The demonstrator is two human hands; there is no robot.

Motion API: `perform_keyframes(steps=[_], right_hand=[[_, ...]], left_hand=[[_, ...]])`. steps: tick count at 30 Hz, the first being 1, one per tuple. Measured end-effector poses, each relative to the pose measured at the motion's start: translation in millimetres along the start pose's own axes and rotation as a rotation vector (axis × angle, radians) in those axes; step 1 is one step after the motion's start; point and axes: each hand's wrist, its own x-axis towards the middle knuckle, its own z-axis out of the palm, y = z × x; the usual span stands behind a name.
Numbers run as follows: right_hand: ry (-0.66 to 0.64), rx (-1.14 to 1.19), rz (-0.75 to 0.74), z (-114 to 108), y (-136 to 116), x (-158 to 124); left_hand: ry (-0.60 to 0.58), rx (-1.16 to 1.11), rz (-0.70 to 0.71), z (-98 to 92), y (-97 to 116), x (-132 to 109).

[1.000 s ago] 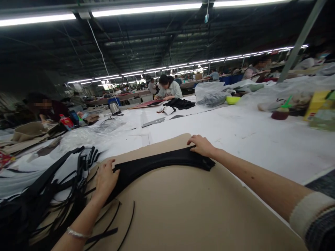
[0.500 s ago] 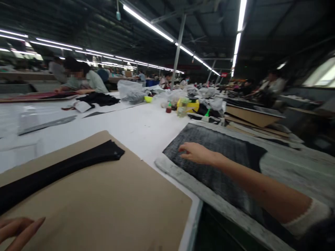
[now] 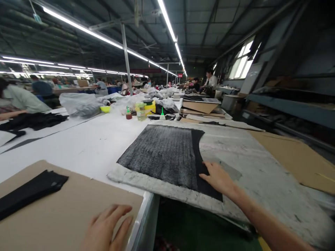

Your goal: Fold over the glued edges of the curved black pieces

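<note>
A dark fabric panel (image 3: pixel 159 153) with a greyish, textured face and a plain black strip along its right side lies flat on a pale, stained padded board (image 3: pixel 235 153). My right hand (image 3: pixel 218 177) reaches from the right onto the black strip near its curved edge, thumb and fingers apart, nothing gripped. At the lower middle, my left hand (image 3: pixel 107 225) hovers over or rests on a tan cardboard sheet (image 3: pixel 60 212); its fingers are loosely bent and apart, holding nothing. Folded black fabric (image 3: pixel 36 188) lies on that cardboard to the left.
Behind stand a red-brown bottle (image 3: pixel 128 114), a clear jar (image 3: pixel 141 112), a yellow box (image 3: pixel 149 107) and a green-tipped bottle (image 3: pixel 162 115). Plastic bags (image 3: pixel 81 104) and stacked cardboard (image 3: pixel 200 106) sit further back. A co-worker (image 3: pixel 23 97) leans over the table at left.
The view has swung right. My right hand has shifted from the panel's grey face to its black right side. My left hand has come further into view over the cardboard.
</note>
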Motion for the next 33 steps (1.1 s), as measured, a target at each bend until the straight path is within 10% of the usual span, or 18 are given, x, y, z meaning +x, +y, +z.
perform_keyframes(steps=[6,14,33], right_hand=[[-0.005,0.195,0.019,1.0,21.4,2.9],[-0.089,0.488,0.056,-3.4,46.2,-4.4],[-0.401,1.108,-0.307,-34.3,50.6,14.8]], left_hand=[[-0.122,-0.161,0.029,28.5,81.8,23.6],[-0.174,-0.256,0.132,63.6,137.8,43.8],[-0.104,0.008,0.472,117.3,186.0,51.5]])
